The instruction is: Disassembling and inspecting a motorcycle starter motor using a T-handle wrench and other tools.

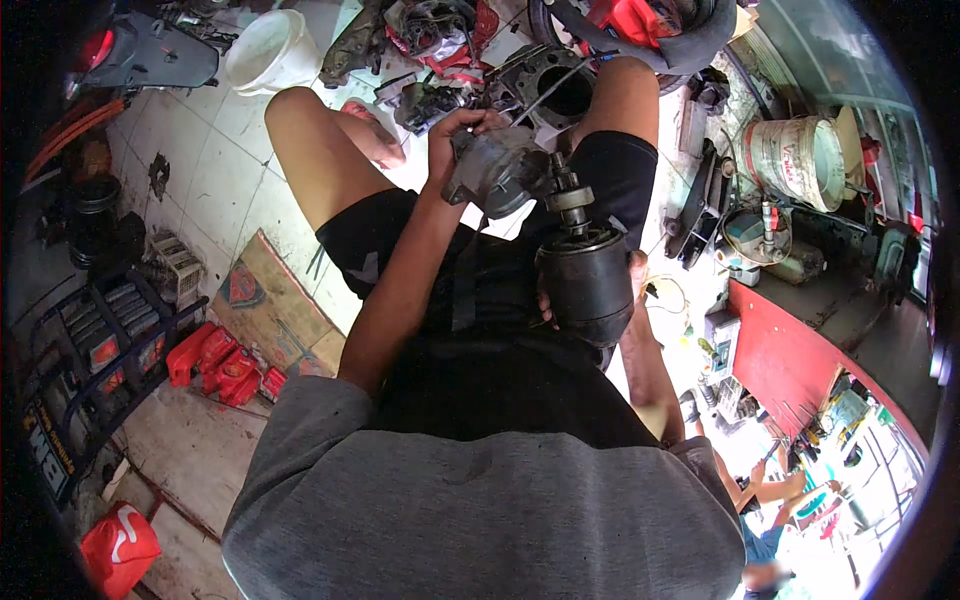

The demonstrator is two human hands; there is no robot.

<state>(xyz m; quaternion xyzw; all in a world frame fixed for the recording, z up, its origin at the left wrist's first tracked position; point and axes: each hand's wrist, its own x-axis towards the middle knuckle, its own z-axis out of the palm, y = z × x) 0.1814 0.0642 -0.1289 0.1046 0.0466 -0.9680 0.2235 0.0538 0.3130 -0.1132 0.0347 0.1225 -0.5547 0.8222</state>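
Observation:
Over my lap, my right hand [637, 272] is closed around a black cylindrical starter motor [588, 285], tilted with its shaft end away from me. A metal shaft with a gear collar [569, 195] sticks out of its top. Just to the left, my left hand [462, 132] grips a worn grey cast-metal housing [495, 172]; it sits close to the shaft tip, and I cannot tell whether they touch. A thin rod [548, 92] slants away from beside the left hand's fingers; whether they hold it is unclear.
Greasy engine parts [430, 105] and a large block with a round bore [560, 85] lie beyond my knees. A white bucket [270, 52] stands far left, red bottles [225, 365] near left. At right are a paint bucket [795, 160] and a red panel [790, 345]. Another person's arms [780, 488] show lower right.

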